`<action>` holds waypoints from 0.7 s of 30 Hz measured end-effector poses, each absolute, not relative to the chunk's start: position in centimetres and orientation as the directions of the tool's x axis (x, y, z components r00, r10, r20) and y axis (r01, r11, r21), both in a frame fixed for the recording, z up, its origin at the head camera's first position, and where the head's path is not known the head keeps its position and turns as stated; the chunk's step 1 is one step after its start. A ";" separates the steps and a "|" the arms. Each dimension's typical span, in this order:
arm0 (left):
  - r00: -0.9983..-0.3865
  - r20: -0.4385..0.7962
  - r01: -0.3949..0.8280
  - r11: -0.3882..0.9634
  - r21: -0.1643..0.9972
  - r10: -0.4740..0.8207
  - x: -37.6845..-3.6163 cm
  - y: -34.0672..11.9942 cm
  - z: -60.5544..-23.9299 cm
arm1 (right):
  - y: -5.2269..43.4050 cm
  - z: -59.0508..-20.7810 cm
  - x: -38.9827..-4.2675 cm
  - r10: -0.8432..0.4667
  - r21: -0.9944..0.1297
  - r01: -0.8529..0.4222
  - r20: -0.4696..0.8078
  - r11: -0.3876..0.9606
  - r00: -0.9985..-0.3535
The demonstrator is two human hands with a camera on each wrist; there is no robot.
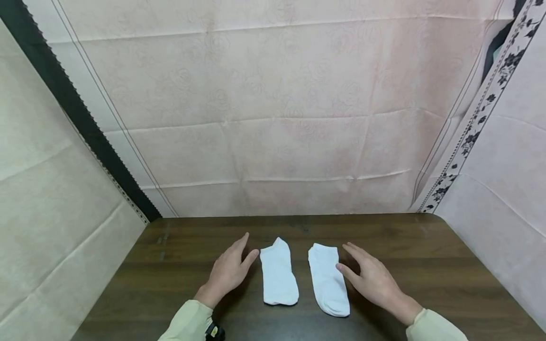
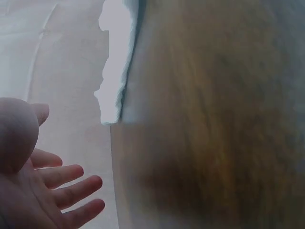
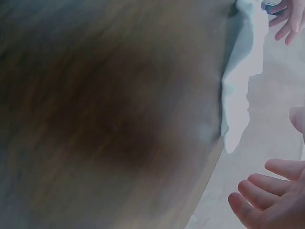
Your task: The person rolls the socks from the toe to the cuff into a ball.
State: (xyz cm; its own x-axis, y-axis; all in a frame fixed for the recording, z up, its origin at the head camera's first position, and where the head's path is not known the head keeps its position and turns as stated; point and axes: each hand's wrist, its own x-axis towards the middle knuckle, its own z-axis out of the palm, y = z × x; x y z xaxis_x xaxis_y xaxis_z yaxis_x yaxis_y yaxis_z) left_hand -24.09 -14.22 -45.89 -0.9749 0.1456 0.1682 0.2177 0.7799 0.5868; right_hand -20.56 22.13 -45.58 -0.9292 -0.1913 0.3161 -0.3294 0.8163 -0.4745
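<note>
Two white socks lie flat on the brown table, side by side with a narrow gap between them. Just left of the left sock (image 1: 279,274) is my left hand (image 1: 228,270), its fingers straight and holding nothing. My right hand (image 1: 373,277) is at the right sock (image 1: 328,279), thumb tip overlapping that sock's right edge in the head view. In the left wrist view the left hand (image 2: 43,186) shows spread fingers beside a white sock (image 2: 116,62). The right wrist view has the right hand (image 3: 274,195) with extended fingers, near a sock (image 3: 240,81).
A wood-grain table (image 1: 179,284) spreads under both hands. Behind it hangs a pale creased cloth (image 1: 273,151). More cloth closes off the left and right sides, the right one edged with a dark floral border (image 1: 471,135). A dark watch (image 1: 214,331) sits at the left wrist.
</note>
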 end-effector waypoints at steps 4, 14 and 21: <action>-0.983 0.153 0.180 0.744 0.644 0.105 -24.1 -14.0 -45.8 | 21.6 -45.3 -20.5 -0.178 -0.545 -0.327 0.308 0.772 -0.935; -0.985 0.142 0.169 0.645 0.746 0.094 -24.4 -13.6 -45.9 | 20.8 -44.9 -20.5 -0.107 -0.752 -0.214 0.188 0.623 -0.976; -0.988 0.119 0.152 0.598 0.787 0.095 -24.7 -13.3 -46.3 | 20.2 -44.8 -20.4 -0.104 -0.782 -0.210 0.185 0.587 -0.977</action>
